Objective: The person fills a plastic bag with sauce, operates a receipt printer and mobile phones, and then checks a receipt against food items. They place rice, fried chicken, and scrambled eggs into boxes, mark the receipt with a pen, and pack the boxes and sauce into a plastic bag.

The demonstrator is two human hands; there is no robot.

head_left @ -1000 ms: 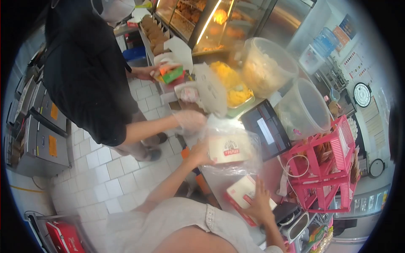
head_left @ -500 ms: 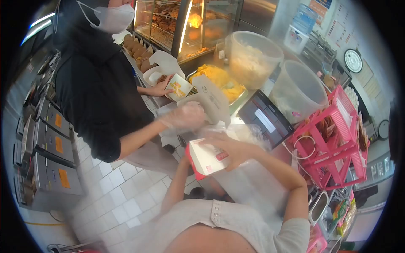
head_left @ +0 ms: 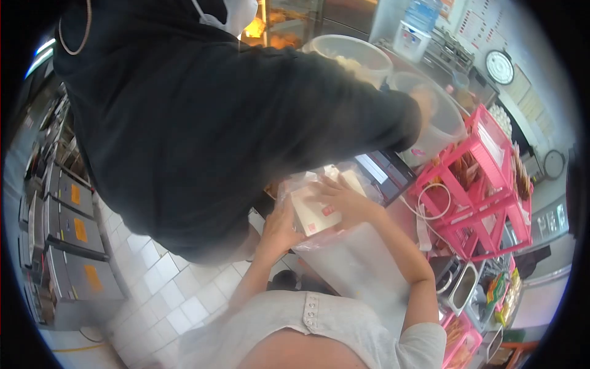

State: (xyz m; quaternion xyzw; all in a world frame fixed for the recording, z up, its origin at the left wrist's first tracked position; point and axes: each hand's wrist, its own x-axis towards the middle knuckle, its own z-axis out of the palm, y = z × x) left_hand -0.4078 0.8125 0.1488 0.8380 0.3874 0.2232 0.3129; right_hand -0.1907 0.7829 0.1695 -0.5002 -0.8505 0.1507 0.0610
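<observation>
A white cardboard food box (head_left: 312, 216) with small red print sits in front of me, with a clear plastic bag (head_left: 322, 238) around its edges. My left hand (head_left: 279, 229) grips the left side of the box and bag, its thumb along the near edge. Across the top right of the box lies my right hand (head_left: 345, 200), fingers spread and slightly blurred. How far the bag covers the box is hard to make out. A co-worker's dark sleeve (head_left: 295, 117) crosses just beyond the box.
A tablet screen (head_left: 387, 175) stands partly hidden behind the sleeve. To the right is a pink plastic rack (head_left: 476, 190) holding packets. Two clear tubs (head_left: 439, 132) stand at the back, the co-worker's hand reaching at the nearer one. Tiled floor (head_left: 166, 277) lies left.
The box has moved from my raised hands into the plastic bag, slightly farther away. The co-worker has leaned across and stretched an arm to the right, covering the food trays.
</observation>
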